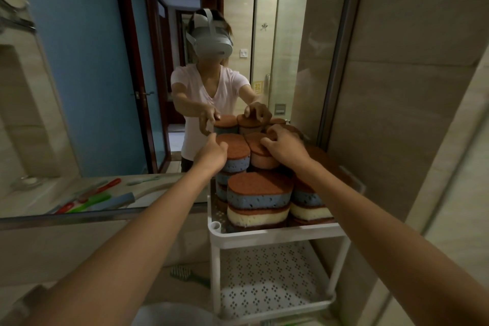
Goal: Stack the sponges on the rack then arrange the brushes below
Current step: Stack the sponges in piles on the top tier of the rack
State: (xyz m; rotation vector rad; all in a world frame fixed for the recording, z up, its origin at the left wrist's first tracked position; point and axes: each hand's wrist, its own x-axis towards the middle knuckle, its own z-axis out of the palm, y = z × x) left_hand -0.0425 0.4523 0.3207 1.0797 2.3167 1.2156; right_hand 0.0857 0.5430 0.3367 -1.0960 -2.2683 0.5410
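Several sponges with brown scouring tops are stacked on the upper shelf of a white rack (277, 235). The front stack (258, 201) has a blue sponge over a cream one. My right hand (284, 147) rests on top of a pink sponge (260, 156) at the back of the pile, fingers curled on it. My left hand (211, 152) is beside a blue sponge (235, 151), fingers loosely closed, holding nothing I can see. A green brush (189, 274) lies on the counter below, left of the rack.
A mirror (105, 74) behind the rack reflects me, the sponges and coloured brush handles (92, 197). The rack's lower perforated shelf (267, 278) is bare. A tiled wall (410, 114) stands close on the right. A pale basin rim (172, 312) shows at the bottom.
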